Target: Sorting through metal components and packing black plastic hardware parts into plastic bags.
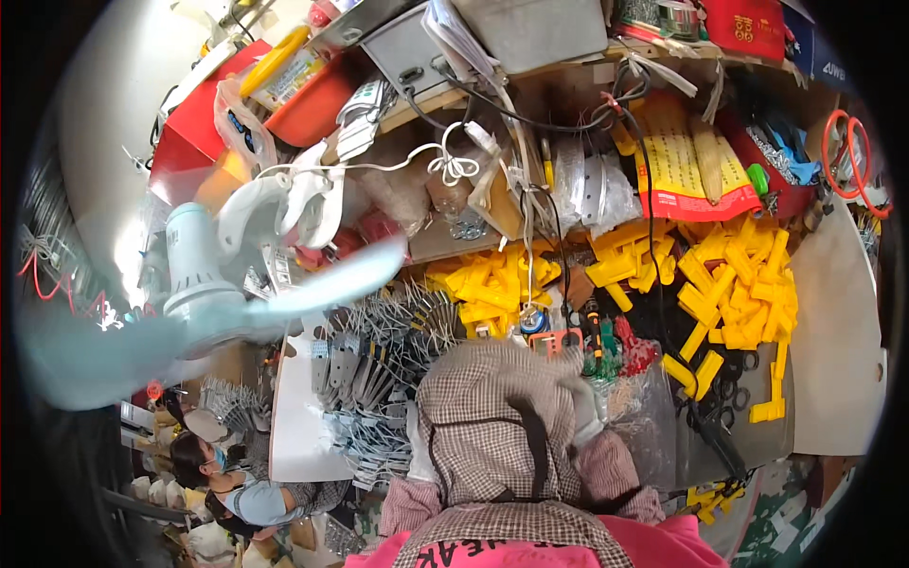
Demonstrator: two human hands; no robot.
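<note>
A brown checked cap point(488, 426) hides most of the work spot between my arms. Beside its left edge, a strip of white, apparently a glove, shows on my left hand point(421, 456); its fingers are hidden. White also shows on my right hand point(588, 412) at the cap's right edge, its fingers out of sight too. I cannot see whether either hand holds anything. Close to my left hand lies a pile of grey metal parts with thin wires point(365, 431). Near my right hand are small red parts point(636, 352), green parts point(606, 364) and clear plastic bags point(639, 407).
A blurred pale fan point(194, 265) stands at the left. Yellow plastic parts point(743, 284) are heaped at the back and right, with black rings point(734, 393) nearby. Cables point(644, 180) hang from the shelf. Another person point(256, 497) sits at the lower left.
</note>
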